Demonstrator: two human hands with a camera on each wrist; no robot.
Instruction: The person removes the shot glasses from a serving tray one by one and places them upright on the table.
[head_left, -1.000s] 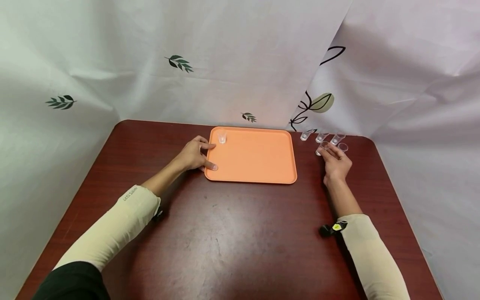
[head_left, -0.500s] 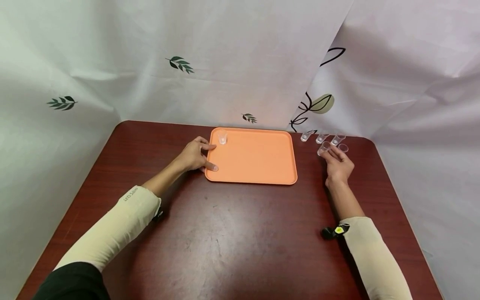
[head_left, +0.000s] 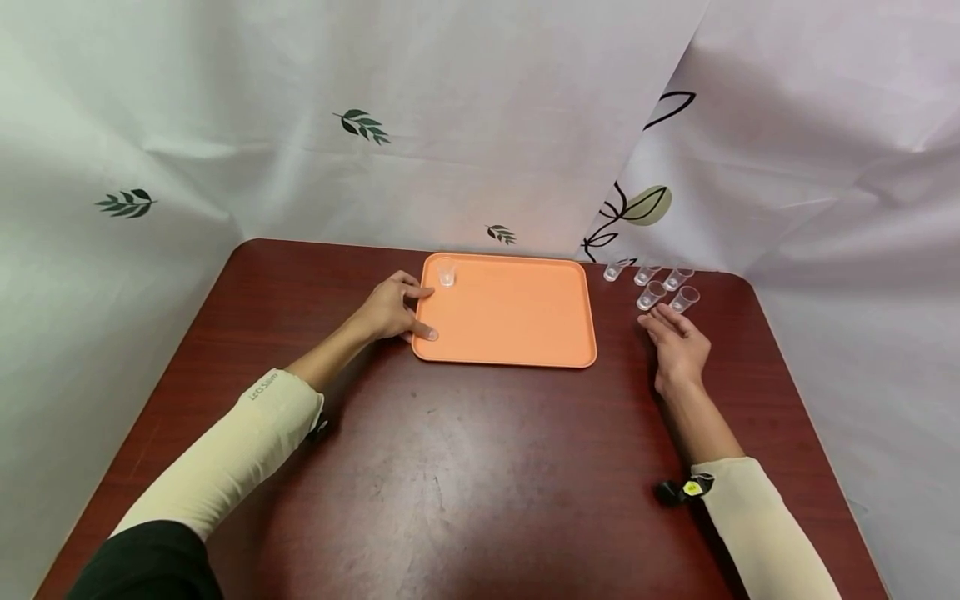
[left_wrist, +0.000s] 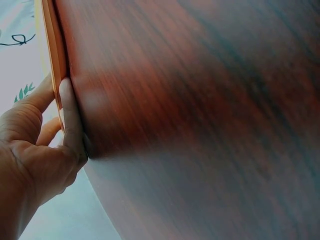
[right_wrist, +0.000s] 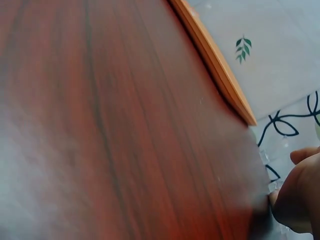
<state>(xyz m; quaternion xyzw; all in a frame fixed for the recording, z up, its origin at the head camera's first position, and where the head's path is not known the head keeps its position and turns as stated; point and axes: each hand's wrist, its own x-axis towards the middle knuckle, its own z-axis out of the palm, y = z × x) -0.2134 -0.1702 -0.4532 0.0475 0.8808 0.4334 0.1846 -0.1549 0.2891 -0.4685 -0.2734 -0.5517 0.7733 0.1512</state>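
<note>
My left hand (head_left: 387, 312) holds the left edge of an orange tray (head_left: 513, 317), with thumb and one finger over its rim. In the left wrist view, fingers of this hand (left_wrist: 47, 155) lie on both sides of the tray's edge. One clear plastic cup (head_left: 447, 273) stands in the tray's far left corner. My right hand (head_left: 681, 348), its fingers extended and holding nothing, is just in front of two clear cups, the left one (head_left: 651, 295) and the right one (head_left: 684, 299). The right cup's base is partly hidden by fingertips.
Behind those cups is a row of three more: a left cup (head_left: 615, 270), a middle cup (head_left: 647, 275) and a right cup (head_left: 678, 279). A dark red wooden table (head_left: 480, 467) bears everything. A white patterned sheet (head_left: 420, 167) hangs right behind the table's far edge.
My right hand has let go of the front left cup and drawn back toward me. That cup now stands a little to the right. My left hand and the tray look unmoved.
</note>
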